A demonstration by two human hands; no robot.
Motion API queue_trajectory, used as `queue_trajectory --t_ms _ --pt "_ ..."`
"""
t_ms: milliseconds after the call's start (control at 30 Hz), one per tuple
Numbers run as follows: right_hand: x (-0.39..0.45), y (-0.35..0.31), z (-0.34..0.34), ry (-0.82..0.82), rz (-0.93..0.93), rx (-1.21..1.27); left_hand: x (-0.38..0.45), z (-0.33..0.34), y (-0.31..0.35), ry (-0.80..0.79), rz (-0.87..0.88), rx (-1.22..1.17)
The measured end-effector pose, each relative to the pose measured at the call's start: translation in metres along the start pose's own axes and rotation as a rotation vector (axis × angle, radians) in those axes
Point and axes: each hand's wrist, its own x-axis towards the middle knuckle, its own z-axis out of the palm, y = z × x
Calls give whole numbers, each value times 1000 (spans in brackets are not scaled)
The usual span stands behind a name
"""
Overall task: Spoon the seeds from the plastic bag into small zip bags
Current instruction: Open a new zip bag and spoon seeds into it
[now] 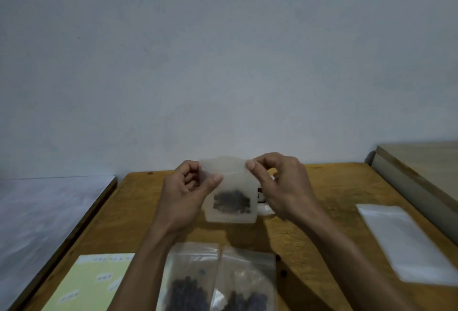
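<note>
Plastic zip bag (pixel 229 199): held upright above the table (pixel 322 186) middle, dark seeds (pixel 231 202) inside.
Left hand (pixel 184 194): pinched its top left corner.
Right hand (pixel 280 184): pinched its top right corner.
Filled bags (pixel 218 278): lay at the near edge.

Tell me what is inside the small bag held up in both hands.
The held zip bag contains a clump of dark seeds at its bottom. The upper part looks empty. Frosted plastic blurs them, so their count cannot be told.
</note>
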Motion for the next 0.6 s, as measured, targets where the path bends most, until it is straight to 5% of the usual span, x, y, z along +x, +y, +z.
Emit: queue_trajectory --t_ms 200,600 --pt "-6 -5 0 -246 236 621 -8 -3 13 -82 -28 -182" --pt "-25 -13 23 -287 278 604 -30 -10 16 -32 -42 -138"
